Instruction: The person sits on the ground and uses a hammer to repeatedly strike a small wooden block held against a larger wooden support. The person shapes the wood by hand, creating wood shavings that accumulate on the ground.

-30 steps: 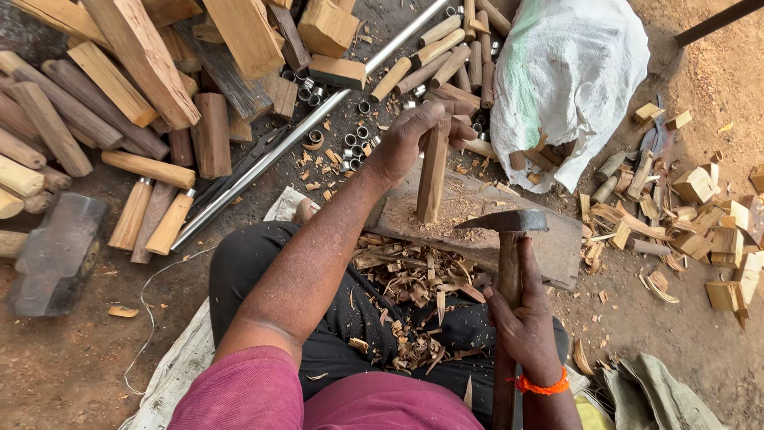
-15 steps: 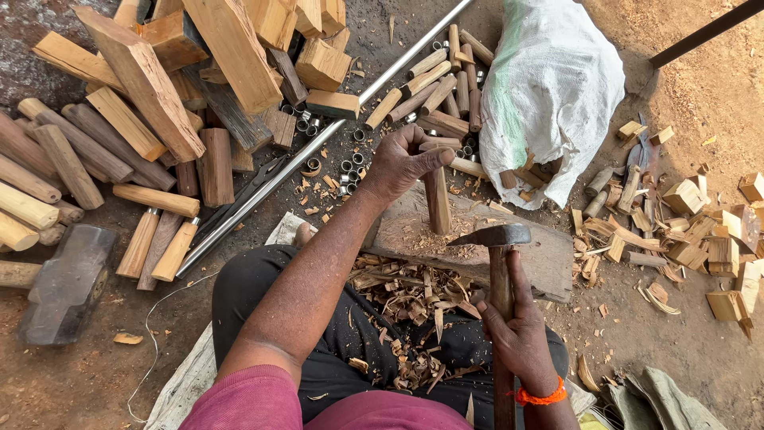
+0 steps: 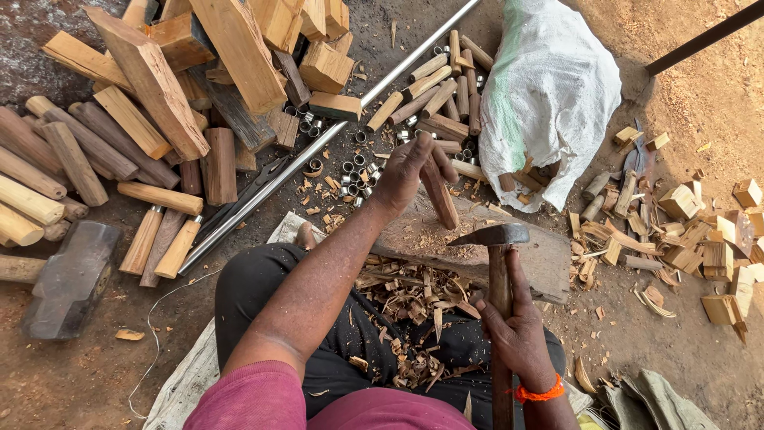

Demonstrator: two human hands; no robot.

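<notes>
Wood stick point(image 3: 438, 191) at frame centre stands tilted on the block point(image 3: 549, 259); your left hand point(image 3: 407, 171) grips its top to steady it. Right hand point(image 3: 516, 330) is clenched low on the adze point(image 3: 500, 263) handle, blade beside the stick's base. Shavings point(image 3: 406, 299) collect on your lap below.

We see bright, even daylight with soft shadows, sharp focus throughout, and perhaps slight wide-angle stretching toward the edges.
</notes>
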